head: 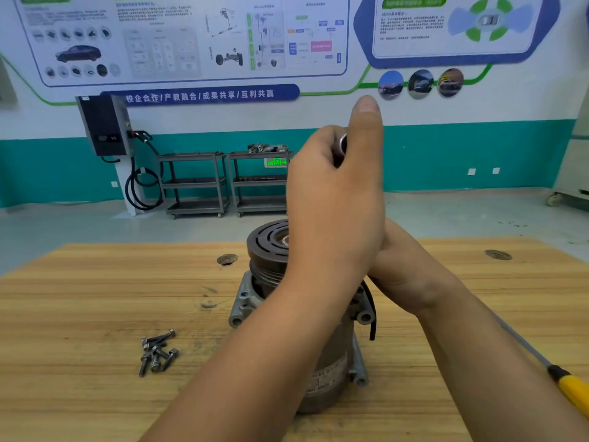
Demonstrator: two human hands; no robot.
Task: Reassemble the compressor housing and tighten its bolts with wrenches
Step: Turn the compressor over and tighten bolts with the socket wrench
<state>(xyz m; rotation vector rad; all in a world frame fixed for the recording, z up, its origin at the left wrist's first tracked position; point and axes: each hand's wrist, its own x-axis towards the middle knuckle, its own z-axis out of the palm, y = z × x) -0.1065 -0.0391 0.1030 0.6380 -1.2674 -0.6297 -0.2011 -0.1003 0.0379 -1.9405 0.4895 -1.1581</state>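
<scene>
Pointing its pulley (266,247) away, the compressor (328,374) lies lengthwise; left grip (334,199) clasps a metal cylinder (342,143), right grip (404,269) unclear.

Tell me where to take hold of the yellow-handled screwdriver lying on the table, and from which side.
Grip the screwdriver by its thick yellow handle, coming down from above on the right side. It lies flat on the table with its thin shaft pointing toward the compressor, so the handle is the near, broad end.
</scene>
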